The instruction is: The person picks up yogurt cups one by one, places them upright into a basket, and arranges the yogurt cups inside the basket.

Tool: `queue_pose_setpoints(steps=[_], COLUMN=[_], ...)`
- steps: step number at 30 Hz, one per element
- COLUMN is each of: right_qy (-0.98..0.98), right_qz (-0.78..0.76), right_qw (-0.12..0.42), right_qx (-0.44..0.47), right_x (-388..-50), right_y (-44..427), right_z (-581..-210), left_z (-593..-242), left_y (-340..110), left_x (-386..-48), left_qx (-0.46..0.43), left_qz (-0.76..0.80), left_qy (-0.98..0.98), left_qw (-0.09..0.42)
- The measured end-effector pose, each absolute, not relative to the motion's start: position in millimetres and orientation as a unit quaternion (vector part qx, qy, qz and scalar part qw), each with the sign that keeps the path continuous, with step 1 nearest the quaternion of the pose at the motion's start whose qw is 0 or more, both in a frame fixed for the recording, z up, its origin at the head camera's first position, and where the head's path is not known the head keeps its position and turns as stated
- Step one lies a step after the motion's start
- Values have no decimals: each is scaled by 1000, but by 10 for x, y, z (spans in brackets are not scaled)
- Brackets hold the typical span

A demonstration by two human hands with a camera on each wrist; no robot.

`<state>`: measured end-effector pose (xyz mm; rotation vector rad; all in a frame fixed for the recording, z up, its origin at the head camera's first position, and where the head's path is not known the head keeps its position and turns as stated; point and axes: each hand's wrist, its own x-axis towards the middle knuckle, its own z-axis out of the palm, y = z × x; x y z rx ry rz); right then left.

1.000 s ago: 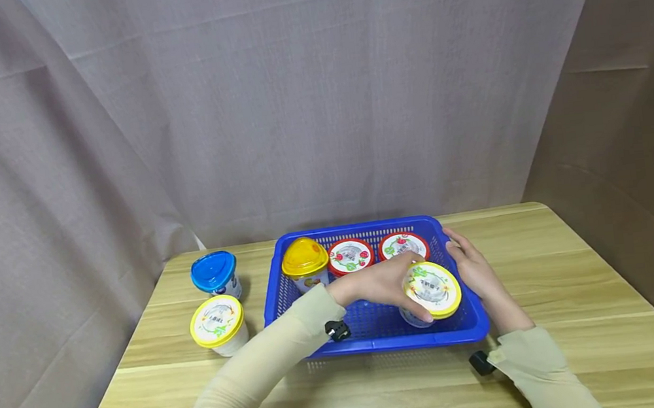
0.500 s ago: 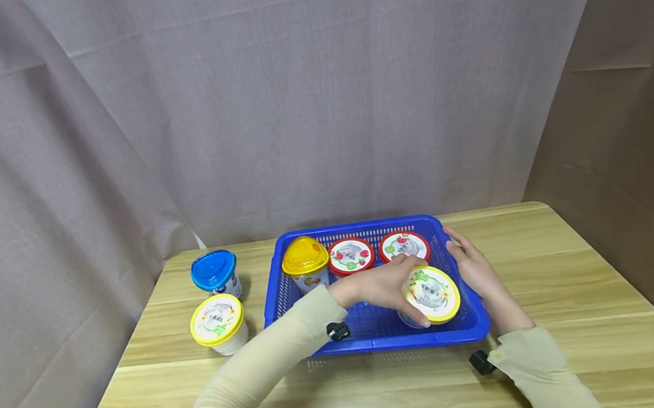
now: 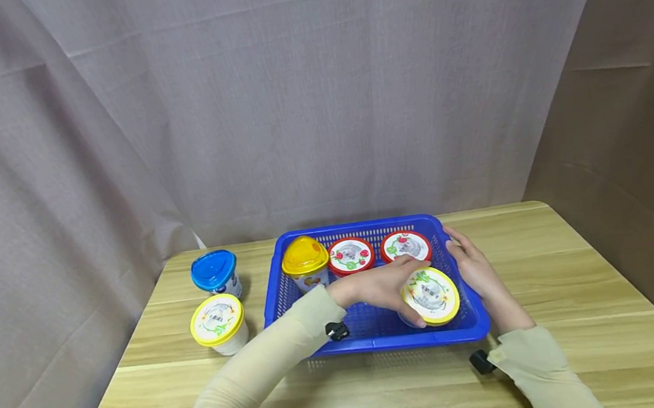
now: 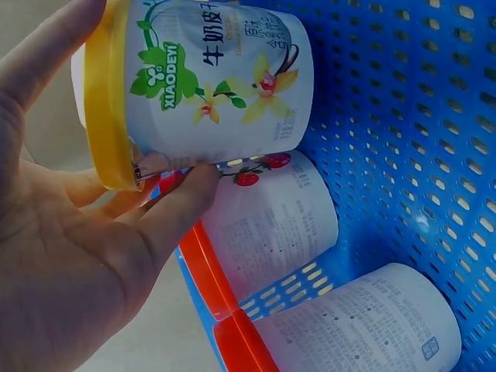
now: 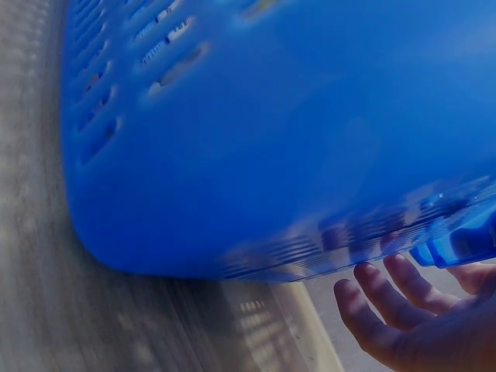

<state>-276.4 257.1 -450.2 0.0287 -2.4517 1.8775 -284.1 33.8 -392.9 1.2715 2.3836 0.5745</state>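
Note:
My left hand (image 3: 379, 286) holds a white tub with a yellow lid (image 3: 430, 296) inside the blue basket (image 3: 364, 345), at its front right. In the left wrist view, thumb and fingers lie around that tub's lid end, and its printed side (image 4: 221, 85) shows yellow flowers. Two red-lidded tubs sit behind it: the right red-lidded tub (image 3: 405, 247) and the left red-lidded tub (image 3: 352, 256). A cup with a domed yellow lid (image 3: 305, 256) stands at the basket's back left. At the right rim, my right hand (image 3: 478, 275) grips the basket, fingertips against its outer side.
Left of the basket, a blue-lidded cup (image 3: 215, 272) and another yellow-lidded tub (image 3: 217, 321) stand on the wooden table (image 3: 346, 399). A grey curtain (image 3: 317, 100) hangs behind the table.
The yellow-lidded tub in my left hand has moved slightly left and its lid has levelled. The right red-lidded tub has shifted a little to the right. My right hand stays put.

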Motion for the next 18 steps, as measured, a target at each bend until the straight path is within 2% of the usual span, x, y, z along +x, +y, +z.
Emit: queue_pose_setpoints(steps=[11, 18], right_qy=[-785, -781], right_qz=[619, 625], right_qw=[23, 20], right_qx=[10, 9], right_x=[-2792, -2776], right_y=[2586, 2581], right_z=[-4527, -4523], left_z=[-3916, -3917], left_y=[316, 305], left_x=[-2875, -2893], left_qx=[466, 465], left_qz=[198, 218], left_qy=[844, 838], left_qw=[175, 187])
